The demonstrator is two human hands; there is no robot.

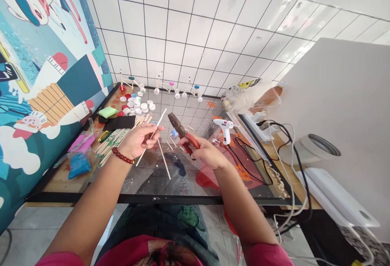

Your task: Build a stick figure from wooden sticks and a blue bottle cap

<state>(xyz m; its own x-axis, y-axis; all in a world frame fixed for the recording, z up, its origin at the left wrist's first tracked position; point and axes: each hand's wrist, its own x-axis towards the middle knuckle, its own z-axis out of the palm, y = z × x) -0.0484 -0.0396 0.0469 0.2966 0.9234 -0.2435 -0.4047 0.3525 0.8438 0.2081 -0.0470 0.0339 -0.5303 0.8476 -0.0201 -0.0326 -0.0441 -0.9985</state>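
My left hand (143, 139), with a red bead bracelet on the wrist, pinches a thin wooden stick (162, 116) that slants up to the right. Another stick (163, 158) slants down from beside its fingertips; whether the hand holds it too, I cannot tell. In my right hand (203, 150) are red-handled pliers (178, 126), their dark jaws pointing up and left, close to the stick's upper end but apart from it. Short cut stick pieces (170, 145) lie on the glass tabletop (195, 176) between the hands.
Bundled sticks (114, 144), white and red caps (137, 103) and a blue bag (79, 165) lie at left. Small stick models (164, 87) stand along the back. A white glue gun (224, 130), cables (268, 156) and a grey cylinder (307, 150) are at right.
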